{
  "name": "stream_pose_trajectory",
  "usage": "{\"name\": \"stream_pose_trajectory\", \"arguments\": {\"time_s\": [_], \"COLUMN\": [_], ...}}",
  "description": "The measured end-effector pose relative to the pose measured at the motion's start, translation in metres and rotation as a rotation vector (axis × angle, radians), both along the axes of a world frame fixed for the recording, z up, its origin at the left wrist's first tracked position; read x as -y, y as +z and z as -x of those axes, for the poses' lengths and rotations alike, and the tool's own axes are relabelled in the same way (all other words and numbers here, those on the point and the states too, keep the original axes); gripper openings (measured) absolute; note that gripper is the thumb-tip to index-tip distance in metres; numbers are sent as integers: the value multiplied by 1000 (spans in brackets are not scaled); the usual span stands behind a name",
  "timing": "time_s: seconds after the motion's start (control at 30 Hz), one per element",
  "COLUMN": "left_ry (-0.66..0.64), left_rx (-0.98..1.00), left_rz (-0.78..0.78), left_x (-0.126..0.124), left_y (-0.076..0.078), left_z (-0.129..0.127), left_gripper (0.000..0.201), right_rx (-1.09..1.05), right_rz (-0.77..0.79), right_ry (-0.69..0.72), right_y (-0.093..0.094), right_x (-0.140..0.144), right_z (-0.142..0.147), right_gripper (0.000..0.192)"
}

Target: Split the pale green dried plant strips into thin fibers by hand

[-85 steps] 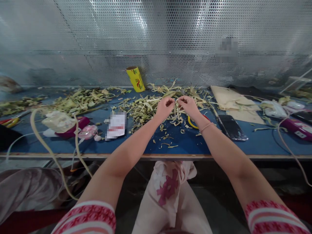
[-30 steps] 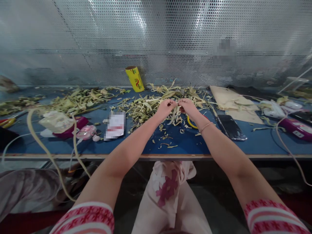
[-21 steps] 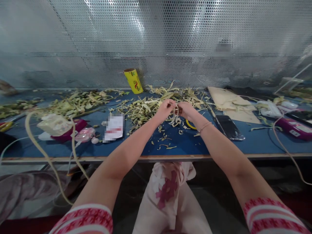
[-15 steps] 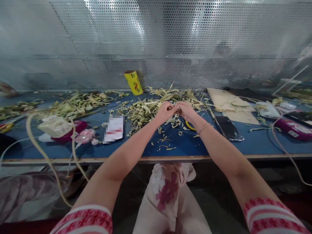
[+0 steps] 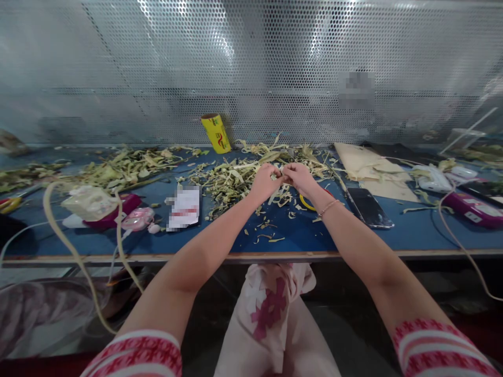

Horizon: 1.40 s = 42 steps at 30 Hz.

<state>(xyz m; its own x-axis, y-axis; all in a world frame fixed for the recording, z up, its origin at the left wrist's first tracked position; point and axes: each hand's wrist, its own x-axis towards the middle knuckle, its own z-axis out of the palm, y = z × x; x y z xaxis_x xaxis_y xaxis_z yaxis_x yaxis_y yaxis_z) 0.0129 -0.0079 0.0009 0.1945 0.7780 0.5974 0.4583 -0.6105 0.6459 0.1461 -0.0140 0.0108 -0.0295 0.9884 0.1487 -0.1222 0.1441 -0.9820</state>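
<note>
My left hand (image 5: pixel 265 181) and my right hand (image 5: pixel 299 178) meet fingertip to fingertip over a blue table (image 5: pixel 353 233), both pinched on a small pale strip of plant peel (image 5: pixel 280 174) held between them. Just beyond the hands lies a heap of green-yellow peel scraps (image 5: pixel 236 175). Loose bits of peel (image 5: pixel 267 230) are scattered on the table beneath my wrists. A yellow ring-shaped tool handle (image 5: pixel 307 203) lies under my right wrist. What exactly sits inside the fingers is hidden.
A yellow roll (image 5: pixel 216 133) stands against the perforated metal wall (image 5: pixel 251 68). A dark phone (image 5: pixel 368 207) and a beige sheet (image 5: pixel 373 170) lie to the right, a white card (image 5: pixel 184 208), a pink case (image 5: pixel 118 207) and another scrap pile (image 5: pixel 121 167) to the left. Cables (image 5: pixel 456 235) hang over the edge.
Both hands stay together at the same spot, fingers working the small strip; a hanging piece of peel seen below them earlier is shorter now. The view shifted slightly.
</note>
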Motion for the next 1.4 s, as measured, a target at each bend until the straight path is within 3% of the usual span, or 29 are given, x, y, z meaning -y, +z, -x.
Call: {"name": "stream_pose_trajectory", "arguments": {"time_s": [0.33,0.5,0.63,0.73,0.83,1.03,1.2,1.4], "left_ry": [72,-38,-177,-277,-322,-259,-75,-108], "left_rx": [-14,144,325,443,440,276,80,198], "left_rz": [-54,4,147,255,282,246,210,213], "left_x": [2,4,4,0,-4,-2,3,5], "left_y": [3,4,2,-1,-4,-4,0,5], "left_z": [2,1,-2,-3,-3,-6,-3,1], "left_gripper": [11,9,7,9,12,14,15,11], "right_rx": [-23,-50,-112,-132,-121,65,218,162], "right_rz": [37,147,225,233,186,30,-72,-4], "right_ry": [-114,-77,-8,-4,-53,-107,-127,-139], "right_y": [1,5,8,9,8,-3,-11,-4], "right_x": [0,2,4,4,2,-7,-12,-6], "right_z": [-1,1,1,2,2,-2,-5,-3], "right_gripper": [18,21,24,23,21,20,16,19]}}
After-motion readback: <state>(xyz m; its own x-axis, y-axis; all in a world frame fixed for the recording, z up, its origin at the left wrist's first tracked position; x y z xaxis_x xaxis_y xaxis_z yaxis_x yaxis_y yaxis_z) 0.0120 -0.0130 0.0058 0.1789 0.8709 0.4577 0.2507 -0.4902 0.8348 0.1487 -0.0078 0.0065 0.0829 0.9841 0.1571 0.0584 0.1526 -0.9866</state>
